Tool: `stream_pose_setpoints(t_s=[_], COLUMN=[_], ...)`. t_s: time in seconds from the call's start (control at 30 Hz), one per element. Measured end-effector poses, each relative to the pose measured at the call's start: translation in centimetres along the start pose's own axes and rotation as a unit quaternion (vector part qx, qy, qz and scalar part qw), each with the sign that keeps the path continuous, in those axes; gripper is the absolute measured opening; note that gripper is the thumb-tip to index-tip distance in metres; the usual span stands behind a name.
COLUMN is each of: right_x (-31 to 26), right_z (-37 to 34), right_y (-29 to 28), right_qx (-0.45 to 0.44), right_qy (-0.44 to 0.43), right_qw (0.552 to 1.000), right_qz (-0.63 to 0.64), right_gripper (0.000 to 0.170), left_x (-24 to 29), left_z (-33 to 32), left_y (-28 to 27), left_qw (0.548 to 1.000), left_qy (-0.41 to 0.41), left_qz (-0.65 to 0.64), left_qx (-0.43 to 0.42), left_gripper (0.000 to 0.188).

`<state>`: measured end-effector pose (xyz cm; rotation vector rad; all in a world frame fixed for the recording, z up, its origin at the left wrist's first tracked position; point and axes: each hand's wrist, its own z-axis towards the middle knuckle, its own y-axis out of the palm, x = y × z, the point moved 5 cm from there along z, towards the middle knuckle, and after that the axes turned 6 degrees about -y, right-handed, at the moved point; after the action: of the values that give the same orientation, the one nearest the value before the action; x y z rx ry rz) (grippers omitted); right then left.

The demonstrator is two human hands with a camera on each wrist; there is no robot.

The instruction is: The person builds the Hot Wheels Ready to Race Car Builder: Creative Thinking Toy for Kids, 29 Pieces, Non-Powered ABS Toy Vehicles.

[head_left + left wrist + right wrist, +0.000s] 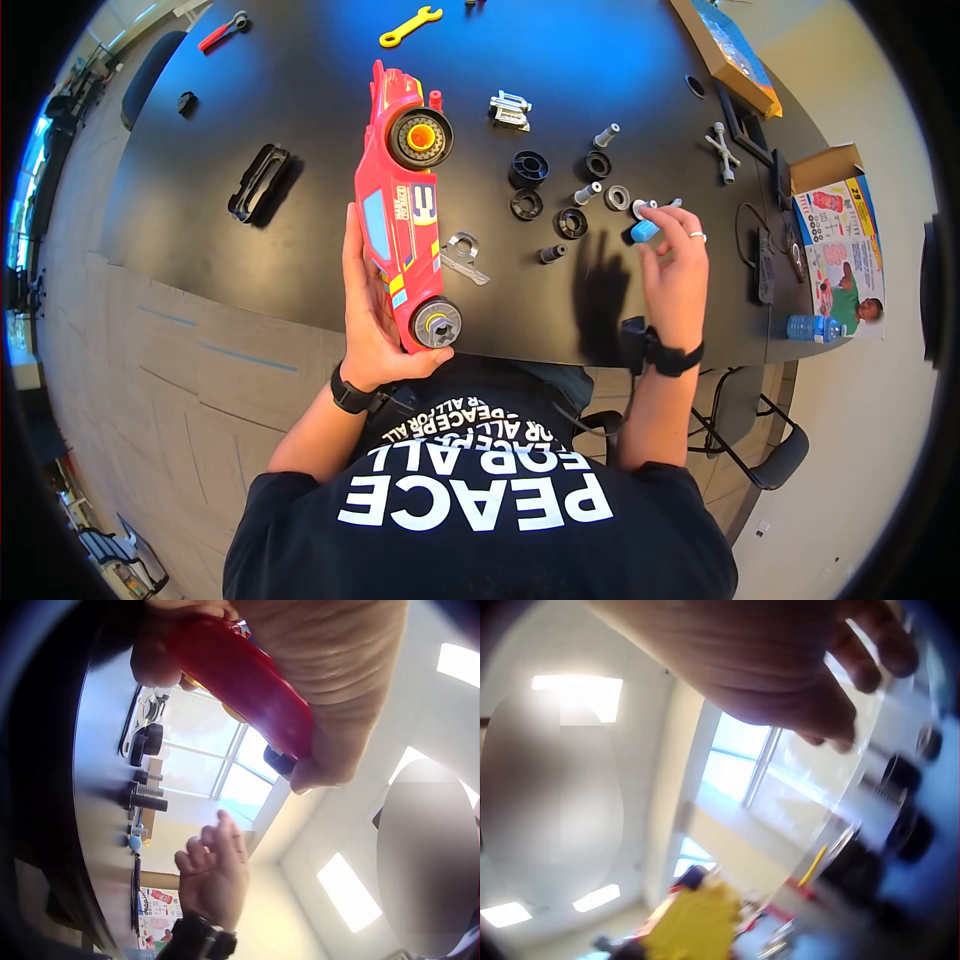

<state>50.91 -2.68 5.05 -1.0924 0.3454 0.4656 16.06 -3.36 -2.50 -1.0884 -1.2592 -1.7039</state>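
Observation:
My left hand (372,335) grips a red toy race car (405,225) by its lower end, holding it upright on its tail above the table edge. The upper wheel (420,137) has an orange-yellow hole at its middle; the lower wheel (437,325) carries a grey hub piece. In the left wrist view the fingers wrap round the red body (240,686). My right hand (675,275) is raised over the table with loosely bent fingers and nothing between them. Beyond its fingertips in the head view lies a small blue piece (645,230); the left wrist view shows the hand apart from it.
Black wheel parts (529,169) and grey pegs (587,194) lie mid-table, near a silver engine piece (511,110) and a clear grey part (464,262). Left is a black frame (260,183); farther back, a yellow wrench (410,27). Right are a cross wrench (723,152) and water bottle (815,328).

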Motion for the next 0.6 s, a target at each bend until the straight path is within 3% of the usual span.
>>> stream_pose_setpoints(t_s=[0.1,0.17,0.27,0.33,0.4,0.47,0.53,0.6], right_x=[3.5,4.9,4.0,2.7,1.1,-2.9,-5.4,-8.6], right_z=[0.2,0.0,0.4,0.6,0.0,-0.7,-2.2,-2.8], right_y=[-0.2,0.8,0.3,-1.3,-3.9,-6.3,-8.2,-8.8], right_qx=[-0.031,-0.067,-0.055,-0.028,0.059,0.14,0.131,0.114], right_qy=[-0.029,-0.096,-0.156,-0.141,-0.088,-0.101,-0.171,-0.249], right_qw=[0.998,0.99,0.982,0.986,0.994,0.979,0.95,0.928], right_qz=[-0.04,-0.074,-0.093,-0.089,0.025,0.105,0.225,0.253], right_gripper=[0.051,0.048,0.042,0.034,0.031,0.029,0.035,0.037], left_x=[0.0,-0.1,-0.3,-0.1,0.0,-0.1,-0.1,-0.1], left_z=[0.1,0.1,0.2,0.3,0.3,0.3,0.4,0.3], left_y=[0.1,0.1,-0.3,-0.4,-0.2,-0.1,0.0,0.3], left_qw=[1.0,1.0,1.0,0.999,0.998,0.997,0.993,0.993], left_qy=[-0.002,-0.007,0.01,0.031,0.055,0.055,0.089,0.086], left_qz=[-0.002,-0.008,0.007,0.028,0.039,0.046,0.08,0.078], left_qx=[-0.009,-0.007,-0.01,-0.013,-0.013,-0.009,0.016,0.019], left_gripper=[0.159,0.159,0.16,0.16,0.16,0.16,0.161,0.161])
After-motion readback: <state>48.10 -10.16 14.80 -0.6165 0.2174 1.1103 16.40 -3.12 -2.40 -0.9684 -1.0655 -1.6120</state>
